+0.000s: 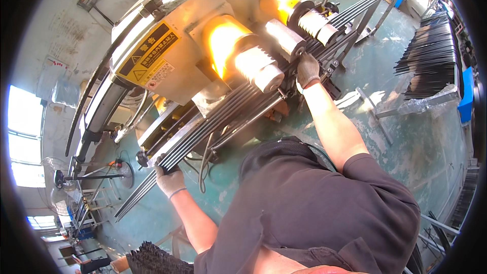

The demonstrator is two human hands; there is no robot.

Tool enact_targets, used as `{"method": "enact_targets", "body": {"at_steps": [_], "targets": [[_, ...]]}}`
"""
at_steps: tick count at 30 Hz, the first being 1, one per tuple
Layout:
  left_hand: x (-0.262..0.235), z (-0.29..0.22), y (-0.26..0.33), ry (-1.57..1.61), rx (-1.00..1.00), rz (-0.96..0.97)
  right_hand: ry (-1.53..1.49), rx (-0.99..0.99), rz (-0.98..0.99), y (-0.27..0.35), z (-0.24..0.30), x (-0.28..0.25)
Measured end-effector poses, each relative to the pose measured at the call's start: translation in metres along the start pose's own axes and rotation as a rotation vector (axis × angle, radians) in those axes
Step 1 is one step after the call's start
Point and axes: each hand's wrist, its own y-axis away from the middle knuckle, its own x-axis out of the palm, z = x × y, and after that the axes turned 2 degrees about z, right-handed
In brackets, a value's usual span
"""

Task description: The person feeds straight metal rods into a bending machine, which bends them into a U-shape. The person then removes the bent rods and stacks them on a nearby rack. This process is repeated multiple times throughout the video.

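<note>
Long thin dark metal rods lie side by side along the front of a large machine, running from lower left to upper right. My left hand, in a pale work glove, is closed around the rods near their lower-left end. Far to the right, my right hand, also gloved, has its fingers curled in at the machine's edge, just below a metal cylinder. What it grips there is hidden. Between my hands, a ridged metal roller with a glowing yellow housing sits above the rods.
A second ridged roller stands farther right. A rack piled with dark rods is at the right, with a metal stand nearer. A cable hangs below the rods. A fan stands at the left, and a dark bundle lies at the lower left.
</note>
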Motion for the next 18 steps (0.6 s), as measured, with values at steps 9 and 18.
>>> {"method": "enact_targets", "body": {"at_steps": [9,18], "targets": [[0.04,0.086,0.034,-0.021,-0.197,0.302,-0.022,-0.168,0.173,-0.014,-0.057,-0.011],[0.028,0.054,0.02,0.025,-0.015,0.044,-0.376,0.184,0.126,0.05,-0.015,-0.061]]}}
